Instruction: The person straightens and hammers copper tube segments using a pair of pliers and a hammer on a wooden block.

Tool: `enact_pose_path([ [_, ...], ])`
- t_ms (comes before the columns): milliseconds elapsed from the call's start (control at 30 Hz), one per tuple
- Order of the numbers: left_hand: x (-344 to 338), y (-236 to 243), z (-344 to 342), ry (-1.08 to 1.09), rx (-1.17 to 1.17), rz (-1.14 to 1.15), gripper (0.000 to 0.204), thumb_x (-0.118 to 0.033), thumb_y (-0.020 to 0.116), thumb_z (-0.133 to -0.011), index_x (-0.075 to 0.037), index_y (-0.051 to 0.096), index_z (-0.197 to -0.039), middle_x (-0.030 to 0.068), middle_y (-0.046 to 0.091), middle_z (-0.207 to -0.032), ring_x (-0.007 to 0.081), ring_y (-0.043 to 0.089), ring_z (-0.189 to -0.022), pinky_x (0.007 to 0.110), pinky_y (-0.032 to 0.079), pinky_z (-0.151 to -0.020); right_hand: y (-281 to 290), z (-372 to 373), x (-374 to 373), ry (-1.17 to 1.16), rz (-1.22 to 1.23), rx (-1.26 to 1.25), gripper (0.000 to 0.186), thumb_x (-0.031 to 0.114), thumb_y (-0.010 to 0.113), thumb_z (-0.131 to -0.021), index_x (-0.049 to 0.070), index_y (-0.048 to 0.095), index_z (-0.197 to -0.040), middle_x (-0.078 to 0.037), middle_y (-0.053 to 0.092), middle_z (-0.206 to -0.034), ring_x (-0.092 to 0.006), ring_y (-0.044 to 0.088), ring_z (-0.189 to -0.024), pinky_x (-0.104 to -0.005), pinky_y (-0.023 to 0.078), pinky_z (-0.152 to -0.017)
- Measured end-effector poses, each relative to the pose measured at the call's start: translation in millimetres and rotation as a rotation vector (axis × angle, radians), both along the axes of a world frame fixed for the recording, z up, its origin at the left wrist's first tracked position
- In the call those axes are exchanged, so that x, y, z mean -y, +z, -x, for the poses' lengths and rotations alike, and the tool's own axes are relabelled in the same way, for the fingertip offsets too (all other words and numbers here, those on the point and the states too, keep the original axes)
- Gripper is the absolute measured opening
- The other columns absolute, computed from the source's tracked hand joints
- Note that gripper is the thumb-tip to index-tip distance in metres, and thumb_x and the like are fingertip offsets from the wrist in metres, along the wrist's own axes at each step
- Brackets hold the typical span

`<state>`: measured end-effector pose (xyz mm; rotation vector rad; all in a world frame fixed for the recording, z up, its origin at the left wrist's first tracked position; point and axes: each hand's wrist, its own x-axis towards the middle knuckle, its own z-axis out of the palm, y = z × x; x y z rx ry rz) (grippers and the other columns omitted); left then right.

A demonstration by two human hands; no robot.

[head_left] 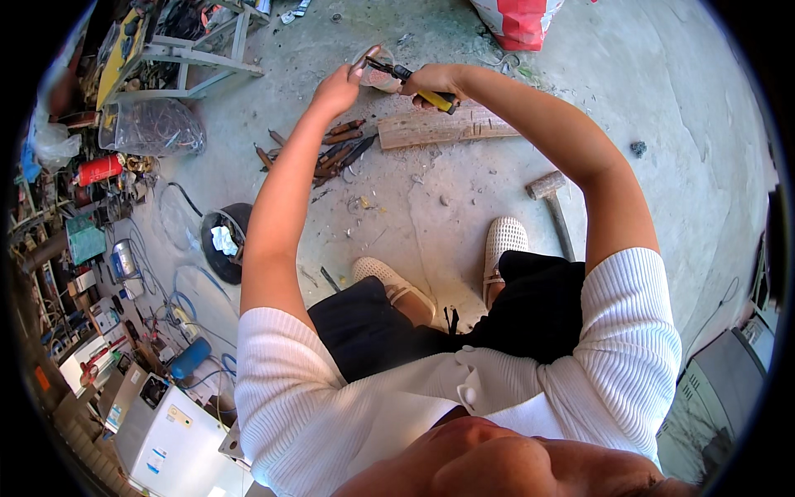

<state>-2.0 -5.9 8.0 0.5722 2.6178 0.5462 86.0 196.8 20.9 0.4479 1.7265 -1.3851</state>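
Observation:
Near the top centre, my left hand (337, 88) pinches a small copper-grey piece (363, 58) that looks like a short tube. My right hand (431, 83) is closed around pliers (443, 101) with yellow and black handles, whose dark jaws are at that piece; whether they touch it is too small to tell. Just behind both hands is a clear plastic cup (381, 79) with red marking. Below them a wooden plank (443, 128) lies on the concrete, and a pile of dark and rusty metal pieces (331, 157) lies beside it, partly behind my left forearm.
A mallet (546, 187) lies right of my feet. A black bucket (217, 248) stands left. Cluttered tools, a red cylinder (99, 170), hoses and a white appliance (174, 447) fill the left side. A metal frame (195, 54) and red-white sack (517, 25) are at the top.

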Motion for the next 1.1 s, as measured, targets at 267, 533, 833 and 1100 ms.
enact_pose_path([
  [267, -13.3, 11.0, -9.9, 0.015, -0.069, 0.187, 0.033, -0.036, 0.043, -0.094, -0.008, 0.054, -0.11, 0.0185, 0.063, -0.101, 0.0387, 0.059, -0.098, 0.048, 0.045, -0.082, 5.7, -2.6, -1.2, -0.03, 0.036, 0.096, 0.025, 0.037, 0.059, -0.084, 0.014, 0.053, -0.089, 0.003, 0.054, -0.073, -0.0106, 0.052, -0.057, -0.0292, 0.041, -0.055],
  [533, -10.9, 7.2, -11.6, -0.045, -0.105, 0.166, 0.03, -0.033, 0.044, -0.094, -0.008, 0.053, -0.109, 0.019, 0.063, -0.098, 0.0392, 0.059, -0.095, 0.049, 0.045, -0.08, 4.5, -9.6, -2.1, -0.037, 0.032, 0.01, 0.023, 0.033, 0.059, -0.085, 0.012, 0.053, -0.089, 0.001, 0.053, -0.072, -0.0101, 0.05, -0.055, -0.0271, 0.042, -0.051],
  [833, -11.3, 8.4, -22.0, -0.078, -0.161, 0.187, 0.029, -0.033, 0.044, -0.095, -0.01, 0.052, -0.11, 0.0201, 0.063, -0.095, 0.0419, 0.059, -0.091, 0.049, 0.044, -0.078, -6.3, -11.3, -2.2, -0.068, 0.046, -0.038, 0.022, 0.031, 0.059, -0.086, 0.011, 0.055, -0.093, 0.0, 0.051, -0.074, -0.0086, 0.048, -0.059, -0.0241, 0.044, -0.051],
  [1100, -17.0, -7.9, -8.6, 0.017, -0.061, 0.072, 0.033, -0.034, 0.043, -0.094, -0.008, 0.052, -0.112, 0.0213, 0.063, -0.101, 0.0409, 0.058, -0.098, 0.048, 0.044, -0.083, -12.5, -6.9, -3.1, -0.089, 0.028, -0.086, 0.029, 0.037, 0.063, -0.083, 0.01, 0.056, -0.092, -0.001, 0.051, -0.075, -0.0112, 0.048, -0.058, -0.0271, 0.042, -0.05],
])
